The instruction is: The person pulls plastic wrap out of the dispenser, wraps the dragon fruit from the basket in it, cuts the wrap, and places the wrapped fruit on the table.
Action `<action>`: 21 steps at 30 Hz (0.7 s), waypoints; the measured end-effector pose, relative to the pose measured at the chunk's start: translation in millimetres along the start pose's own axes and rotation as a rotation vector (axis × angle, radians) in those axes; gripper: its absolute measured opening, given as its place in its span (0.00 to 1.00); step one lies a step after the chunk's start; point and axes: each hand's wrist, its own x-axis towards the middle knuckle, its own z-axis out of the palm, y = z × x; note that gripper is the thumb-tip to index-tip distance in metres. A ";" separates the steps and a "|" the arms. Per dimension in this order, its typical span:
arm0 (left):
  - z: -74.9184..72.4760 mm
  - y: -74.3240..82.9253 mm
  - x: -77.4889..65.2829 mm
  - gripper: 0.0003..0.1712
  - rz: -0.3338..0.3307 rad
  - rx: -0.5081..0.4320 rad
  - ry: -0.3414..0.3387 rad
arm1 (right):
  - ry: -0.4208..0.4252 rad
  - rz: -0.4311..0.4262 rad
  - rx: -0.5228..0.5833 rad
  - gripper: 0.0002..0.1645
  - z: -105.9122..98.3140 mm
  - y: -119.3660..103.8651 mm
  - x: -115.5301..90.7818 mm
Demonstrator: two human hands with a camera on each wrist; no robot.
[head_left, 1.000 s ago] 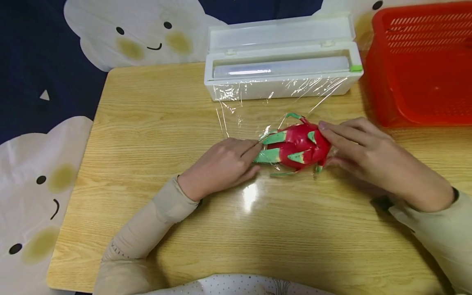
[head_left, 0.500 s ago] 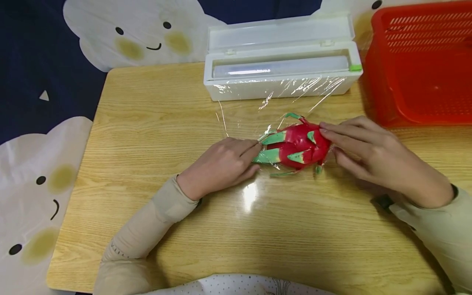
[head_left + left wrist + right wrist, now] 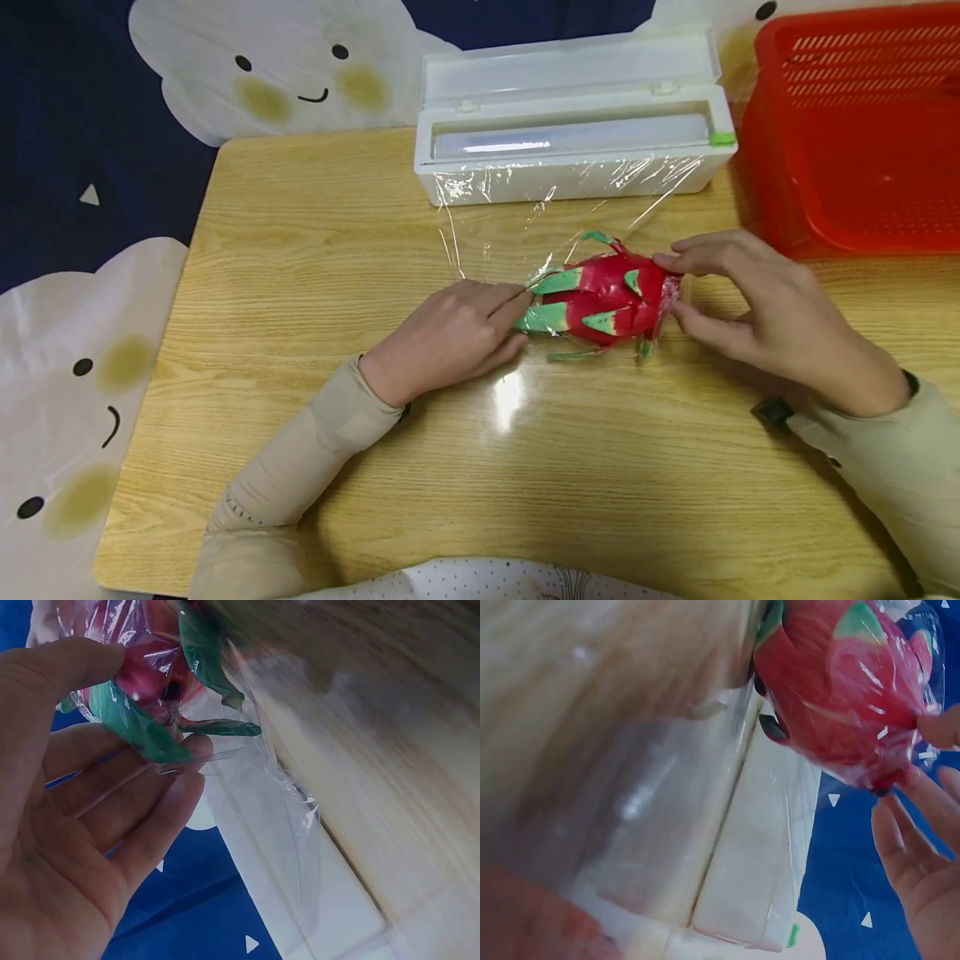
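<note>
A red dragon fruit [image 3: 611,287] with green leaf tips lies on the wooden table under clear cling film [image 3: 487,229]. My left hand [image 3: 453,337] holds its leafy end. In the left wrist view, my thumb lies along the fruit, with my other fingertips by the green tips [image 3: 135,727]. At the opposite end, my right hand [image 3: 772,308] has thumb and fingers curved round the film-covered end. Crinkled film is gathered there. The right wrist view shows film close over the fruit [image 3: 847,697], with my fingertips touching its narrow end.
Behind the fruit stands a white cling film box [image 3: 573,175], its lid raised and a film roll [image 3: 577,137] inside. Film stretches from it to the fruit. A red plastic basket [image 3: 795,192] stands at the right. Cloud-patterned cloth [image 3: 187,50] surrounds the table [image 3: 300,208].
My right hand's fingers have spread and bent more, shifting slightly along the fruit's end, where bunched film now shows. The left hand has stayed put, and the fruit has barely moved.
</note>
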 end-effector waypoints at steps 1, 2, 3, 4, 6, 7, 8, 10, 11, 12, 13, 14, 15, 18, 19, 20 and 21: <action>0.0 -0.1 -0.1 0.23 0.001 0.000 0.001 | -0.006 0.005 0.006 0.37 -1.1 0.1 -0.1; 0.2 -0.4 -0.2 0.23 0.001 -0.001 0.003 | -0.008 0.001 0.014 0.36 -1.8 0.3 -0.2; 0.1 -0.5 -0.3 0.23 0.002 -0.002 0.004 | -0.008 -0.014 0.027 0.35 -2.0 0.6 0.0; 0.0 -0.6 -0.3 0.23 0.003 -0.003 0.005 | -0.016 -0.028 0.038 0.33 -2.7 0.9 0.0; -0.2 -0.8 -0.3 0.23 0.004 -0.005 0.007 | -0.022 -0.065 0.051 0.30 -3.0 1.6 0.0; -0.3 -0.8 -0.4 0.23 0.003 -0.005 0.007 | -0.026 -0.077 0.053 0.29 -3.3 1.8 0.0; -0.5 -0.9 -0.5 0.23 0.003 -0.005 0.007 | -0.023 -0.087 0.056 0.28 -3.1 2.1 -0.1; -0.8 -1.0 -0.6 0.23 0.002 -0.006 0.005 | -0.015 -0.098 0.054 0.28 -2.6 2.7 -0.5; -0.8 -1.0 -0.6 0.23 0.003 -0.008 0.004 | -0.007 -0.101 0.053 0.28 -2.2 3.0 -0.8; -0.9 -1.1 -0.6 0.23 0.003 -0.008 0.003 | 0.005 -0.103 0.057 0.29 -1.7 3.2 -1.2; -0.9 -1.0 -0.7 0.23 0.003 -0.008 0.002 | 0.019 -0.110 0.062 0.29 -0.9 3.7 -1.6; -0.9 -0.9 -0.7 0.23 0.003 -0.009 0.001 | 0.035 -0.121 0.066 0.29 0.0 4.2 -2.1; -0.9 -0.8 -0.7 0.23 0.004 -0.009 0.000 | 0.045 -0.130 0.070 0.29 0.8 4.6 -2.5; -0.6 -0.4 -0.5 0.23 0.003 -0.010 0.004 | 0.049 -0.154 0.056 0.31 1.2 5.4 -3.6; -0.5 -0.3 -0.5 0.23 0.002 -0.011 0.007 | 0.040 -0.162 0.042 0.32 1.2 5.6 -3.7; -0.3 -0.2 -0.4 0.24 0.002 -0.010 0.010 | 0.023 -0.164 0.024 0.34 0.5 5.6 -3.9; 0.1 -0.2 -0.3 0.24 0.000 -0.012 0.014 | 0.004 -0.164 0.005 0.36 -0.2 5.4 -3.8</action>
